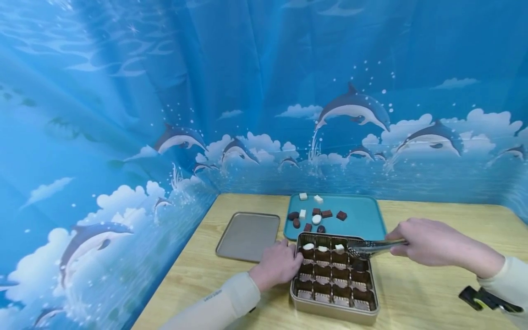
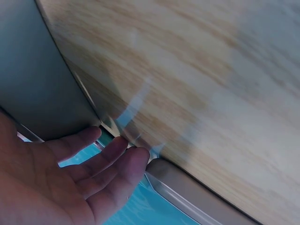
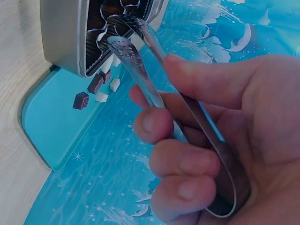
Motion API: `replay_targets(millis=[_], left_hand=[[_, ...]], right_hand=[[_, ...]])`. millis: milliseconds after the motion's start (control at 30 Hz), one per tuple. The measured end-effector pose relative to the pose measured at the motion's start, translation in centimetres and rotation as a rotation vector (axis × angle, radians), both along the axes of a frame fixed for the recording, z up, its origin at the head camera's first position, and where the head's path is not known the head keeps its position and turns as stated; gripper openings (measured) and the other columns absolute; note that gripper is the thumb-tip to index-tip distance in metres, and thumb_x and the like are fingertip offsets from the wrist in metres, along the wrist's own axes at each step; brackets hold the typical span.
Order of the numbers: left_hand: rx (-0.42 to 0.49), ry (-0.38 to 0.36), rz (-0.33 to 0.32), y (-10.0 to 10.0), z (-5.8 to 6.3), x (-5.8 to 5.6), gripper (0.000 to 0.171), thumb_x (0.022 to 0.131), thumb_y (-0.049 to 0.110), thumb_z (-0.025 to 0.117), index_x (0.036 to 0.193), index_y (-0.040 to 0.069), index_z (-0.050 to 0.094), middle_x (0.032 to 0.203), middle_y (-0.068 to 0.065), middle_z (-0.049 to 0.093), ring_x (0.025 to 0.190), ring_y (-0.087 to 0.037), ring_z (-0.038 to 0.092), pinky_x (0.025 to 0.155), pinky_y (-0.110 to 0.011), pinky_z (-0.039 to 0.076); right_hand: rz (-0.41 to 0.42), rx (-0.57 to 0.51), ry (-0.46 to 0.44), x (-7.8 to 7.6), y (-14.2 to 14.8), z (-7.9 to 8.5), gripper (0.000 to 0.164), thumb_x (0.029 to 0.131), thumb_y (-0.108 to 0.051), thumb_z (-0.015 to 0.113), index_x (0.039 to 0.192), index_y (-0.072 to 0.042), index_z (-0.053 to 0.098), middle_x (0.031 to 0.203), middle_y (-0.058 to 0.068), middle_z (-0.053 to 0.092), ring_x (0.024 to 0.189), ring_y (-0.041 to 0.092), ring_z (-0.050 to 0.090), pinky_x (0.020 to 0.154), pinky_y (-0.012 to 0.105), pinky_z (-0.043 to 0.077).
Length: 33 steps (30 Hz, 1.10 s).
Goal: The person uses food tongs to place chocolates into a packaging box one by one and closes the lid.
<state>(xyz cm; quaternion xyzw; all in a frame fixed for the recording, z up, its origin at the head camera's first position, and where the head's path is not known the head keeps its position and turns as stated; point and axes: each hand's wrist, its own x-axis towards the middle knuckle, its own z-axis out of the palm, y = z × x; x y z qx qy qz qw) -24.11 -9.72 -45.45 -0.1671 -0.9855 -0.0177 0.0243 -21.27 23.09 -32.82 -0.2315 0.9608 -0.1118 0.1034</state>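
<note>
A metal tin (image 1: pixel 336 310) with a brown divided insert stands at the front of the table. Three white pieces (image 1: pixel 339 248) sit in its back row. My right hand (image 1: pixel 429 243) holds metal tongs (image 3: pixel 140 75), their tips over the back right compartments. In the right wrist view the tips are apart; whether anything lies between them, I cannot tell. A dark shape (image 1: pixel 359 265) shows just below the tips, too dim to make out. My left hand (image 1: pixel 278 263) touches the tin's back left side with its fingers (image 2: pixel 124 171) loosely extended.
Behind the tin lies a teal tray (image 1: pixel 363 215) bearing brown chocolates (image 1: pixel 341 215) and white pieces (image 1: pixel 303 196). A flat metal lid (image 1: pixel 249 234) is left of it, close to my left hand. A dolphin-print curtain (image 1: pixel 264 91) encloses the wooden table (image 1: pixel 445 293).
</note>
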Motion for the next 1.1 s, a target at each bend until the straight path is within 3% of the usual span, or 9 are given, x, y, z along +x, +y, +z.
replay_targets(millis=[67,167,267,433,667,833,1100], left_hand=[[-0.004,-0.005,0.002,0.0,0.0,0.0,0.055,0.096,0.045,0.023,0.113,0.010,0.062,0.113,-0.013,0.059,0.096,-0.026,0.056,0.068,-0.045,0.049],[-0.009,-0.011,0.004,-0.1,-0.1,0.0,0.056,0.096,0.045,0.023,0.115,0.009,0.062,0.115,-0.014,0.059,0.097,-0.026,0.056,0.069,-0.045,0.049],[-0.012,-0.009,0.007,-0.2,-0.3,-0.1,0.057,0.095,0.046,0.023,0.112,0.009,0.063,0.112,-0.013,0.059,0.094,-0.025,0.056,0.067,-0.044,0.049],[-0.007,-0.001,-0.001,-0.3,-0.4,-0.1,0.055,0.095,0.046,0.023,0.106,0.009,0.064,0.105,-0.012,0.060,0.087,-0.023,0.056,0.061,-0.041,0.048],[-0.008,0.010,-0.009,-0.2,-0.5,0.0,0.054,0.095,0.045,0.024,0.104,0.009,0.064,0.101,-0.011,0.060,0.084,-0.022,0.055,0.059,-0.040,0.047],[-0.003,0.005,-0.006,-0.1,-0.5,-0.1,0.054,0.095,0.046,0.025,0.104,0.010,0.064,0.098,-0.010,0.059,0.081,-0.021,0.054,0.058,-0.038,0.046],[-0.003,0.008,-0.002,0.0,-0.4,-0.3,0.054,0.095,0.046,0.024,0.107,0.011,0.063,0.101,-0.010,0.059,0.084,-0.022,0.055,0.058,-0.039,0.047]], right_hand=[[-0.021,-0.019,0.003,-0.3,-0.2,0.0,0.041,0.081,-0.039,0.065,0.113,-0.013,0.066,0.111,0.006,0.066,0.055,0.008,0.051,0.053,0.028,0.040],[-0.047,-0.041,0.044,-0.9,-0.4,-0.3,0.044,0.084,-0.037,0.063,0.117,-0.008,0.063,0.111,0.011,0.066,0.046,0.008,0.043,0.044,0.026,0.036],[-0.084,-0.048,0.086,-1.9,-0.4,-1.1,0.045,0.085,-0.033,0.062,0.119,-0.004,0.061,0.101,0.009,0.067,0.041,0.008,0.034,0.039,0.025,0.031],[-0.128,-0.050,0.135,-4.0,-0.2,-3.1,0.045,0.087,-0.031,0.061,0.120,-0.001,0.059,0.088,0.003,0.067,0.042,0.010,0.036,0.039,0.027,0.030],[-0.156,-0.047,0.133,-6.8,-0.4,-5.6,0.047,0.087,-0.031,0.060,0.119,0.004,0.058,0.112,0.023,0.062,0.049,0.011,0.043,0.041,0.028,0.035],[-0.159,-0.021,0.115,-8.4,-0.6,-6.7,0.050,0.088,-0.034,0.059,0.121,0.004,0.056,0.118,0.025,0.058,0.054,0.012,0.053,0.044,0.029,0.039],[-0.190,-0.043,0.129,-10.1,-1.1,-8.0,0.044,0.089,-0.028,0.060,0.120,0.003,0.058,0.115,0.023,0.061,0.040,0.011,0.034,0.038,0.027,0.031]])
